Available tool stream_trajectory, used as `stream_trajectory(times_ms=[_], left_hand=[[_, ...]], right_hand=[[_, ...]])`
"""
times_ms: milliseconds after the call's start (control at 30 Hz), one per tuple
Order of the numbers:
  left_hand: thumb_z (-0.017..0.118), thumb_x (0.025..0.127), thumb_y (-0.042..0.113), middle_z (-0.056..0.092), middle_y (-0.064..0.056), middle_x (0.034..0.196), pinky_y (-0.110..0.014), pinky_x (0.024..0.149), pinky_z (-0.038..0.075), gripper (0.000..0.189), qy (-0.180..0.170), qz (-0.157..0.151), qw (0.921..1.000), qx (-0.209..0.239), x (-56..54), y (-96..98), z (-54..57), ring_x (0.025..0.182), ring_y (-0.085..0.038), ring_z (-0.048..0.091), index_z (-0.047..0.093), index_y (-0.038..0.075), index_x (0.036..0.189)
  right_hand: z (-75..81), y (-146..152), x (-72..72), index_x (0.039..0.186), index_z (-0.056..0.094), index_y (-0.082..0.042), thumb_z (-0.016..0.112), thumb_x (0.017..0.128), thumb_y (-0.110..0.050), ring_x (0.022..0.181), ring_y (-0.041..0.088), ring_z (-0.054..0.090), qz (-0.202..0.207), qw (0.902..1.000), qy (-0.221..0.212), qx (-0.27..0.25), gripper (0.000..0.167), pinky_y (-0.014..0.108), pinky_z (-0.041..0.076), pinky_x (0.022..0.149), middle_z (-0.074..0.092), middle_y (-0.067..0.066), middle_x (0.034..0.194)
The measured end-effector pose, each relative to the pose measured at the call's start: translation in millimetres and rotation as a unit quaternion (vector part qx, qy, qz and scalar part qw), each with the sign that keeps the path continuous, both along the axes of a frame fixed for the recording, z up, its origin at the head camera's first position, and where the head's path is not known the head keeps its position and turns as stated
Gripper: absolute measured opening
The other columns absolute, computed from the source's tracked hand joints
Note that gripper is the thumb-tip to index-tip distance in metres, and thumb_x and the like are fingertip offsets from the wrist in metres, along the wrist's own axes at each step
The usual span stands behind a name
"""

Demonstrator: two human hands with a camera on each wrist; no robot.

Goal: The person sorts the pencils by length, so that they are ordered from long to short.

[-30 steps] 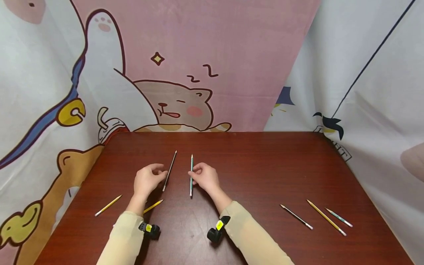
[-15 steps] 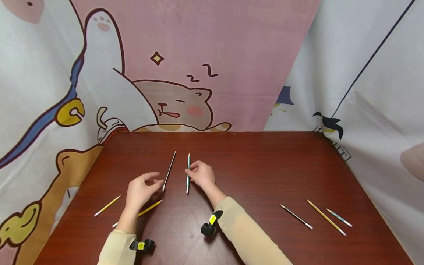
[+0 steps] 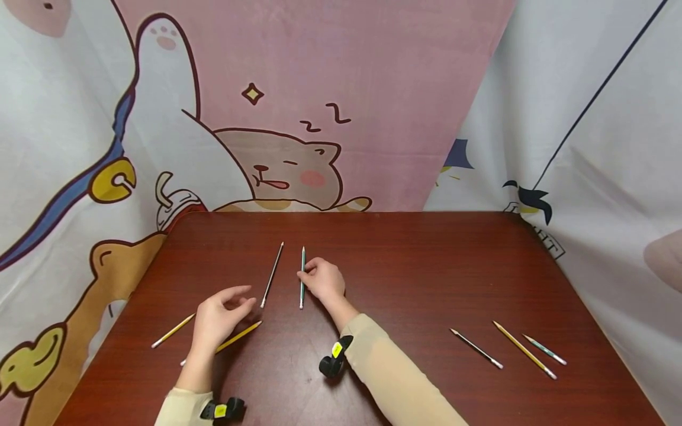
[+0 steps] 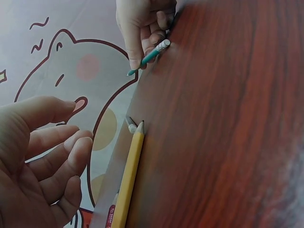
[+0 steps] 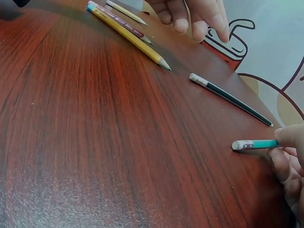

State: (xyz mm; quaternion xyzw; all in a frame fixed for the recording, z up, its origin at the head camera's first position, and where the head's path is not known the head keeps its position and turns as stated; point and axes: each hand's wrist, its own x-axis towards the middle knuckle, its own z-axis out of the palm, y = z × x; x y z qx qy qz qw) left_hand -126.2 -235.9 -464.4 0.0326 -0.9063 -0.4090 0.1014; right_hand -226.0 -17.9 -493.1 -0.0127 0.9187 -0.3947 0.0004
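Observation:
My right hand (image 3: 324,281) pinches a green pencil (image 3: 301,294) between thumb and fingers; its white eraser end points toward me in the head view. To the left of it lies a black pencil (image 3: 272,275), slightly slanted and apart from both hands. My left hand (image 3: 217,319) hovers with loosely bent fingers and nothing between them. Partly covered by the left hand and wrist, a yellow pencil (image 3: 241,335) lies on the table. Beside that yellow pencil, the right wrist view shows a pink-red pencil (image 5: 127,24), which my left arm hides in the head view.
Another yellow pencil (image 3: 173,331) with a white end lies at the left of the brown table (image 3: 394,355). On the right lie a black pencil (image 3: 476,349), a long yellow pencil (image 3: 524,350) and a short green pencil (image 3: 545,349). A cartoon-printed cloth (image 3: 394,106) hangs behind.
My left hand has drawn back from the black pencil, toward me and to the left. The right hand has shifted slightly left with the green pencil.

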Motion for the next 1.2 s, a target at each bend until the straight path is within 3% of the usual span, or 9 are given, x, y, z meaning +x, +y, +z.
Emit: stream_trajectory(times_ms=[133,367,867,1200], left_hand=[[0.081,0.083,0.017,0.072,-0.003,0.085,-0.025,0.063,0.05,0.033,0.002,-0.001,1.0,-0.003,1.0,-0.5,-1.4,0.075,-0.018,0.069,0.074,0.008,0.114],[0.081,0.083,0.017,0.072,-0.003,0.084,-0.025,0.063,0.05,0.033,0.003,-0.002,1.0,0.003,2.1,-0.1,-2.8,0.074,-0.016,0.068,0.074,0.008,0.114],[0.08,0.083,0.014,0.072,-0.005,0.083,-0.02,0.061,0.05,0.032,0.005,-0.001,0.9998,0.021,3.7,-1.2,-4.0,0.071,-0.009,0.067,0.074,0.006,0.113],[0.081,0.081,0.013,0.072,-0.001,0.08,-0.025,0.062,0.051,0.031,0.02,-0.011,0.9997,-0.008,8.2,0.9,-7.8,0.071,-0.014,0.068,0.075,0.007,0.111]], right_hand=[[-2.3,-1,1.5,0.093,0.071,-0.02,0.078,0.083,-0.037,0.073,0.008,0.066,-0.005,0.9996,0.017,0.023,0.021,0.029,0.047,0.06,0.071,-0.012,0.077],[-5.0,-4,3.8,0.096,0.071,-0.02,0.08,0.082,-0.039,0.064,0.008,0.061,0.0,0.9949,0.043,0.091,0.025,0.027,0.045,0.053,0.066,-0.013,0.071],[-4.7,-22,0.6,0.103,0.076,-0.024,0.08,0.08,-0.044,0.064,0.009,0.063,-0.008,0.9941,0.053,0.094,0.031,0.028,0.044,0.052,0.066,-0.016,0.068],[-5.8,-33,-2.1,0.104,0.075,-0.025,0.08,0.079,-0.045,0.068,0.017,0.065,-0.018,0.9929,0.049,0.107,0.032,0.031,0.045,0.052,0.066,-0.012,0.07]])
